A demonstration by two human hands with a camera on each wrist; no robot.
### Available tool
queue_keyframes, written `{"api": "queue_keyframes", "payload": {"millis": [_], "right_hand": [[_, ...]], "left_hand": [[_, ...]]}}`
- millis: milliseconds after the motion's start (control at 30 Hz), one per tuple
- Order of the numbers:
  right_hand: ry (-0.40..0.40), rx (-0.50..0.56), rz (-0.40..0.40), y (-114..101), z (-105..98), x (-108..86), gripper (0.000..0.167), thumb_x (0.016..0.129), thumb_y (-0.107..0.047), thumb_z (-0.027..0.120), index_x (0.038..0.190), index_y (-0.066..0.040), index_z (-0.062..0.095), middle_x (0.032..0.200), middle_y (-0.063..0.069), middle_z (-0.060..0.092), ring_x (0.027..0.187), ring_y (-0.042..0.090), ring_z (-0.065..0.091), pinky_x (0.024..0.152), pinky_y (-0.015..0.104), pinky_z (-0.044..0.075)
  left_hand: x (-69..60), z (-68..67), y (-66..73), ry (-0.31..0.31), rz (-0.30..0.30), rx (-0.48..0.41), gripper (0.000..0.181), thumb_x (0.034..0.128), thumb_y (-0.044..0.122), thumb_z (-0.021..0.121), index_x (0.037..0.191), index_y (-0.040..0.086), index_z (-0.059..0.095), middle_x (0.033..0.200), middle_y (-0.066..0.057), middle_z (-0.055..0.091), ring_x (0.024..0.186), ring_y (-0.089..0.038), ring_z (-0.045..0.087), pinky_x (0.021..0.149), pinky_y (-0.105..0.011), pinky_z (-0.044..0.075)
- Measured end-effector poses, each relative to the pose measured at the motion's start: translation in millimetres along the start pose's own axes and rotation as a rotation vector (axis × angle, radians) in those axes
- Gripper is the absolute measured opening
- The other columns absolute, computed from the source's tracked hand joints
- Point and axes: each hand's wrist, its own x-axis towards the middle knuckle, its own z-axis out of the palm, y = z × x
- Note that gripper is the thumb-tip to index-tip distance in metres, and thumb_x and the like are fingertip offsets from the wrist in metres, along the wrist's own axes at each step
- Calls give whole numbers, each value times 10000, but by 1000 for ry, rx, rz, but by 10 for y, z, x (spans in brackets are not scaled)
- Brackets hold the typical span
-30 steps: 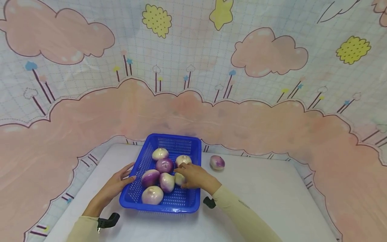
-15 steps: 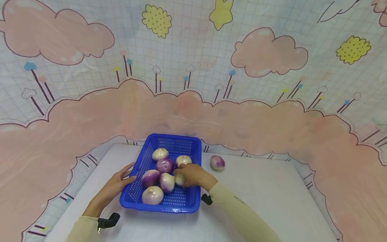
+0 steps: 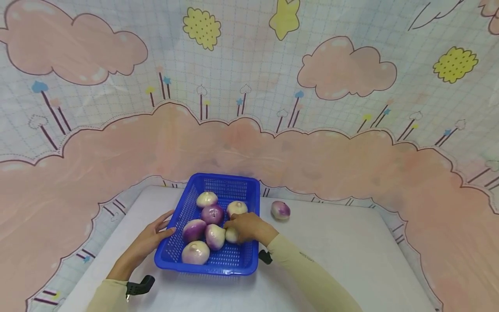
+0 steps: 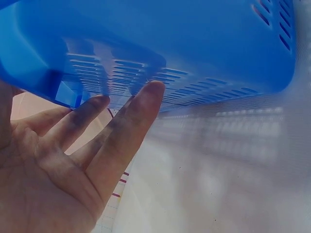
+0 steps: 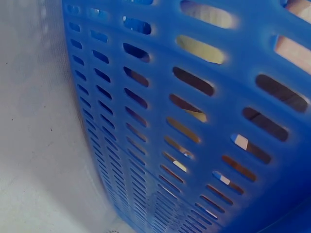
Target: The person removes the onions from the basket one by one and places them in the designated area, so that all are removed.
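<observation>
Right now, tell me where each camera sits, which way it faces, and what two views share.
Head: on the person's head, facing forward and down at the basket, onions, table and backdrop; left hand, right hand and sleeves show.
Left wrist: on that wrist, facing the basket's outer side and the table; palm and fingers show.
Right wrist: on that wrist, facing the basket's perforated outer wall up close; no part of the hand shows clearly.
Shared: both wrist views show the basket's outside and the table.

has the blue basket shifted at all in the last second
No: the blue plastic basket shows no visible shift against the white table or the loose onion on it.
</observation>
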Motion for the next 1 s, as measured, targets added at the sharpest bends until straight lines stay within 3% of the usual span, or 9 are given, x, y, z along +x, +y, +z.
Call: {"api": "queue_keyframes", "payload": {"millis": [300,700,1000], "right_hand": [[-3,38,13,28,-1,-25,438,757,-321,794,1151,-372,610,1068,-69,597,836,101,570,719,320,529],[35,69,8,32,-52,-117,550,727,-334,834,1223,-360,599,1137,-73,603,932,124,598,753,312,545],[125,83,-4,28,-120,-197,558,728,-342,829,1236,-341,599,1240,-61,603,988,158,608,763,306,541]], "left_hand": [[7,20,-4,-8,10,-1,781,984,372,568,1589,153,127,1568,-302,268,1306,-523,475,966,-577,512],[10,22,-9,-11,15,17,782,982,392,563,1589,159,129,1573,-295,263,1336,-526,438,991,-603,483],[-2,1,-11,-1,13,29,777,982,397,562,1589,164,136,1573,-292,268,1361,-539,393,1016,-645,439]]}}
